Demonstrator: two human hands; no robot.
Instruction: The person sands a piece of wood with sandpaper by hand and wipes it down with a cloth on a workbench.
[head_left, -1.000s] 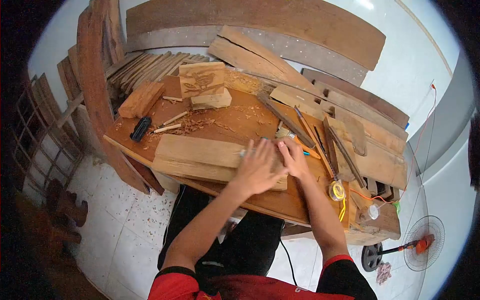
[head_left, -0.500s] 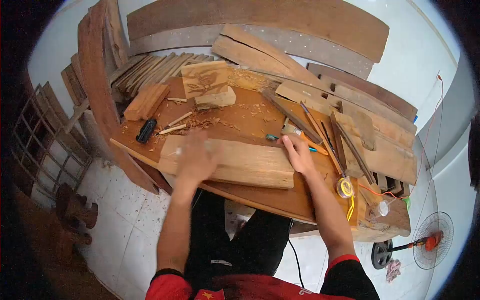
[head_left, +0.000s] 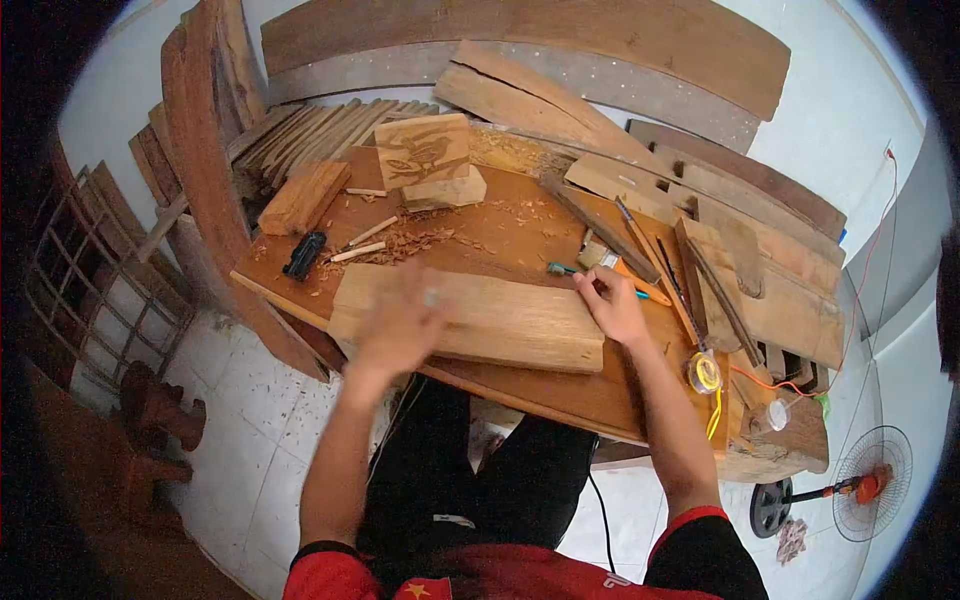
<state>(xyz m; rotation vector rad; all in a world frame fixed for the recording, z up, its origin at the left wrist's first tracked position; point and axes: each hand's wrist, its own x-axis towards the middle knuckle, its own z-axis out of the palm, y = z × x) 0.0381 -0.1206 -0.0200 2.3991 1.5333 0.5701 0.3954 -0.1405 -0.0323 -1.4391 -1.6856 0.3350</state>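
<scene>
A thick pale wooden block point(head_left: 510, 325) lies lengthwise along the front of the workbench. My left hand point(head_left: 395, 325) is over its left part, fingers smeared by motion. A small pale thing point(head_left: 431, 297) shows beside those fingers, too blurred to name. My right hand point(head_left: 612, 308) is closed at the block's far right corner, with curled fingers against the edge. Just beyond it lie a paintbrush point(head_left: 600, 256), a teal-ended tool point(head_left: 562, 269) and an orange-handled tool point(head_left: 632, 277), partly hidden by the hand.
Wood shavings point(head_left: 425, 245) and slim wooden-handled tools point(head_left: 358, 251) lie behind the block. A carved bird panel point(head_left: 424, 152), a brown block point(head_left: 303, 197) and a black tool point(head_left: 304, 256) stand further back. Yellow tape point(head_left: 704, 373) and boards point(head_left: 780, 290) are at right, near a fan point(head_left: 872, 483).
My left hand is shifted slightly right along the block and is still blurred. The fingers of my right hand are curled more tightly at the corner. The whole view has shifted a little.
</scene>
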